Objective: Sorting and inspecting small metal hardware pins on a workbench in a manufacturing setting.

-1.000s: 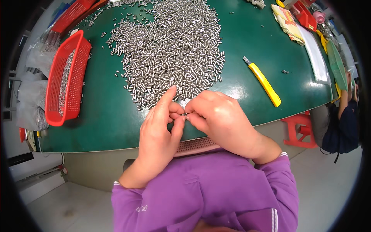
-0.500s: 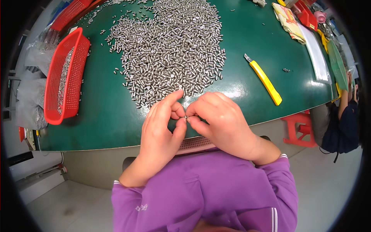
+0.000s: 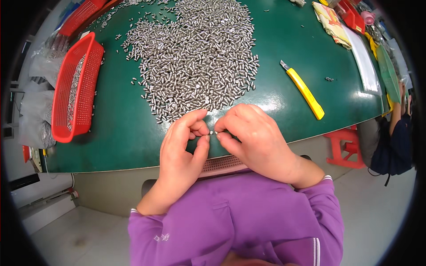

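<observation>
Near the table's front edge, my left hand (image 3: 183, 144) pinches a tiny silvery metal part (image 3: 211, 133) between thumb and forefinger. Facing it, my right hand (image 3: 253, 133) has thumb and forefinger closed in a pinch at the part's right end; a small shiny bit shows at those fingertips. Whether the two bits are joined, I cannot tell. Just beyond my fingers spreads a broad heap of small silvery cylindrical metal parts (image 3: 195, 62) on the green table (image 3: 279, 106).
A yellow box cutter (image 3: 305, 93) lies right of the heap, blade out. At left stands a red perforated basket (image 3: 91, 66) with metal parts inside. A small dark cluster (image 3: 329, 79) lies farther right. A red stool (image 3: 344, 148) and another person (image 3: 392, 146) are beyond the table's right edge.
My fingertips have drawn slightly apart, the left hand shifting a little left, so more of the metal part shows between them. The heap and box cutter stay put.
</observation>
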Action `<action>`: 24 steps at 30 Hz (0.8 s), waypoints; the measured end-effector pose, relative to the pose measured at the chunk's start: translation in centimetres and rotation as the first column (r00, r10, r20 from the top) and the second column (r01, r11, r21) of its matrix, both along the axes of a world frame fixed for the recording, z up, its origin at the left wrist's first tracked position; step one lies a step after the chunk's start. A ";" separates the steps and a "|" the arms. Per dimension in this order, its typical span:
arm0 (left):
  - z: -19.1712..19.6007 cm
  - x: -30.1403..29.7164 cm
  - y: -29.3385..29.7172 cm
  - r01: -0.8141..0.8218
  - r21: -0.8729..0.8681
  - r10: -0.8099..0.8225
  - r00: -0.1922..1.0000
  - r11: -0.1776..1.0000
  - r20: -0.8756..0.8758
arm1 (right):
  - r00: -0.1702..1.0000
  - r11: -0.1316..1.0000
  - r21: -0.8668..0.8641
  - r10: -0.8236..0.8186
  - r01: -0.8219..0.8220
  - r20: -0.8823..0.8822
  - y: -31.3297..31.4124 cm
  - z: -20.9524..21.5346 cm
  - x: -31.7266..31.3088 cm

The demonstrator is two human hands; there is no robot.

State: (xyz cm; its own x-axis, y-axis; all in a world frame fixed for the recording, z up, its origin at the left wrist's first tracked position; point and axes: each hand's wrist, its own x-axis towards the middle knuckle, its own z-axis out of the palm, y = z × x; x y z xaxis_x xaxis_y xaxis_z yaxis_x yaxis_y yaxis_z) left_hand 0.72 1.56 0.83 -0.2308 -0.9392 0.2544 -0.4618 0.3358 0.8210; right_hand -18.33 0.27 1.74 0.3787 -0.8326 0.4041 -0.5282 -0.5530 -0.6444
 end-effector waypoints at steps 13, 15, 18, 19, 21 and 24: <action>0.5 0.1 0.1 0.021 -0.006 -0.021 0.999 1.000 0.046 | 1.000 1.000 -0.004 0.016 -0.016 -0.011 0.1 0.2 -0.1; 0.4 0.2 0.1 0.017 -0.006 -0.017 0.999 1.000 0.045 | 1.000 1.000 0.000 0.007 -0.007 -0.011 0.2 0.3 -0.1; 0.4 0.1 0.1 0.020 -0.017 -0.019 0.998 1.000 0.052 | 1.000 1.000 -0.005 0.003 -0.003 -0.011 0.2 0.3 0.0; 0.3 0.2 0.1 0.019 -0.020 -0.017 0.998 1.000 0.056 | 1.000 1.000 -0.014 0.011 -0.011 -0.009 0.2 0.2 0.0; 0.3 0.2 0.0 0.016 -0.023 -0.014 0.998 1.000 0.060 | 1.000 1.000 -0.023 0.009 -0.009 -0.009 0.3 0.1 0.1; 0.2 0.2 0.0 0.029 -0.020 -0.029 0.999 0.999 0.036 | 0.999 1.000 -0.019 0.011 -0.011 -0.033 0.4 0.1 0.0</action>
State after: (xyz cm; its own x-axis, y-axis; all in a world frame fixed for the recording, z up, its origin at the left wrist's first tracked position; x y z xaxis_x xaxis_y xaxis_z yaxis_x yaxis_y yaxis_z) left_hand 0.89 1.58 1.00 -0.2671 -0.9267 0.2645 -0.4802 0.3659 0.7972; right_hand -18.30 0.64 1.87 0.4011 -0.8207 0.4070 -0.5428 -0.5708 -0.6160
